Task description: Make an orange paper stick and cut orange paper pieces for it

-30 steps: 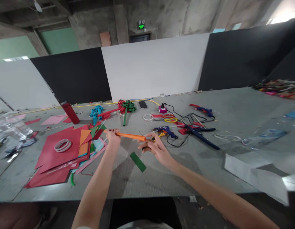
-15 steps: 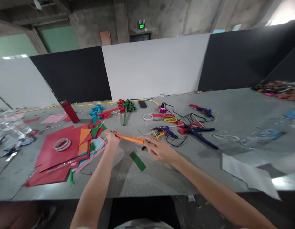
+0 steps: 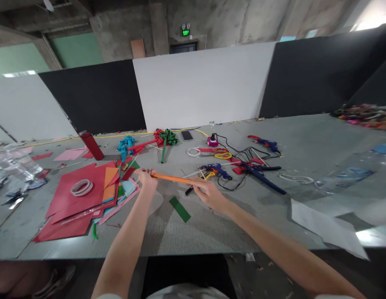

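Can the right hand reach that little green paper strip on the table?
Probably yes: the green paper strip lies close by on the table, and nothing seems to block the way. But the right hand has its grip on the orange tube, so it might need to let go first.

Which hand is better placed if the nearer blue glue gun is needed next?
Probably the right hand: it's closer to that glue gun, while the left hand grips the orange tube farther away.

Looks like a slim orange tube [image 3: 172,178], long and straight. Runs crosswise from the left hand [image 3: 147,177] to the right hand [image 3: 208,193], slanting slightly. Pokes out beyond the left fist; disappears under the right fingers.
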The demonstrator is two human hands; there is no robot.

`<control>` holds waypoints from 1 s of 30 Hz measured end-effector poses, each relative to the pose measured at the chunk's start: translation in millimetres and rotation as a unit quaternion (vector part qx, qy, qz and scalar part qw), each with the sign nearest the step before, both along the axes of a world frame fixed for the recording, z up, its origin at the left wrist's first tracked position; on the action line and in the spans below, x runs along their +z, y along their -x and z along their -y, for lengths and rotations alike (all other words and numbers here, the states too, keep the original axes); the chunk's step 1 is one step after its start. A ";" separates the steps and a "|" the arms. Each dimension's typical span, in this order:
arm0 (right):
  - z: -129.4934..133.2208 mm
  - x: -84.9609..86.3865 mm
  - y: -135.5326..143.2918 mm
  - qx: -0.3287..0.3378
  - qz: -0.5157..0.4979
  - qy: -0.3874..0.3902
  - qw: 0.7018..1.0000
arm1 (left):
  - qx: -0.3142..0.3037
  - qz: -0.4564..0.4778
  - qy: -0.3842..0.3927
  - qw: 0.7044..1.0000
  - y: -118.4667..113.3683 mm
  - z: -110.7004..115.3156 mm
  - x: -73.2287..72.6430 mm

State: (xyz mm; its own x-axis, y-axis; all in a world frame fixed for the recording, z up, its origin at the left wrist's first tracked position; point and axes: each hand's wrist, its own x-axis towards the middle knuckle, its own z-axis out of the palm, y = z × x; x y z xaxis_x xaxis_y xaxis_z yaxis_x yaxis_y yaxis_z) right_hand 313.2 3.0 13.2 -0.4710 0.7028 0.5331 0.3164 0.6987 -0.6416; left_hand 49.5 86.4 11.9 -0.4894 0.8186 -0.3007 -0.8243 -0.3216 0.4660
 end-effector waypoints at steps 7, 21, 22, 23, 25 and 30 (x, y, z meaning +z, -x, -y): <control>-4.2 -6.8 9.0 -0.002 -0.151 0.241 0.959 | 0.037 -0.015 -0.024 0.999 -2.5 -0.2 0.8; 0.8 -2.8 16.5 0.053 -0.314 0.485 0.814 | 0.074 -0.084 -0.058 0.992 -8.3 -0.1 -2.9; 1.5 -3.2 17.3 0.043 -0.307 0.474 0.824 | 0.065 -0.078 -0.063 0.993 -8.5 0.8 -1.9; 2.0 -3.8 18.1 0.030 -0.301 0.462 0.834 | 0.056 -0.069 -0.067 0.994 -8.8 2.0 -0.7; 2.1 -5.6 19.3 0.001 -0.298 0.436 0.849 | 0.038 -0.050 -0.078 0.995 -10.1 4.4 1.9; 1.0 -7.7 20.1 -0.039 -0.319 0.406 0.856 | 0.013 -0.046 -0.096 0.994 -14.7 8.0 6.9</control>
State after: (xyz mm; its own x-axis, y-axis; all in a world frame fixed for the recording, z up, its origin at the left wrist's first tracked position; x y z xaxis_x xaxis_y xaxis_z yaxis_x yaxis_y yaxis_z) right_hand 293.2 2.0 5.5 -0.2011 0.9795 -0.0145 -0.2539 -0.0664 -0.9650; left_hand 64.2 78.4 18.8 -0.5288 0.8437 -0.0923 -0.7712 -0.4322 0.4673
